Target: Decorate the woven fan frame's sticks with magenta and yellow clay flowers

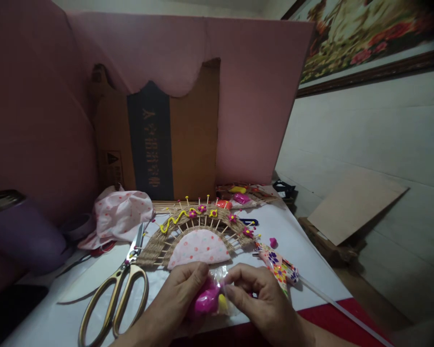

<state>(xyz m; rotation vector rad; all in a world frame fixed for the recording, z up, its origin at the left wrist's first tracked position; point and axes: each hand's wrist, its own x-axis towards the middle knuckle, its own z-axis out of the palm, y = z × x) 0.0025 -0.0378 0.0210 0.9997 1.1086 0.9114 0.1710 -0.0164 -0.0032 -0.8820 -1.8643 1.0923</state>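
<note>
A small clear plastic bag (pixel 232 308) with magenta clay (pixel 207 300) and a bit of yellow clay (pixel 223 303) inside is between my hands. My left hand (pixel 179 294) grips its left side, thumb on top. My right hand (pixel 262 294) is closed in a pinch at the bag's right edge. Just beyond them lies a half-round fan (pixel 154 248) of twine woven on thin sticks, with a dotted cloth centre (pixel 198 246). Along its band run a wavy yellow clay strip (pixel 173 219) and several magenta and yellow clay flowers (pixel 232 218). Coloured beads tip the sticks.
Gold-handled scissors (pixel 112 301) lie at left, near dotted cloth (pixel 123 214) and a purple cup (pixel 21 236). At right are a magenta clay lump (pixel 273 242), a flower-patterned piece (pixel 280 272) and a pale rod (pixel 336 306). A cardboard piece (pixel 193 140) stands behind.
</note>
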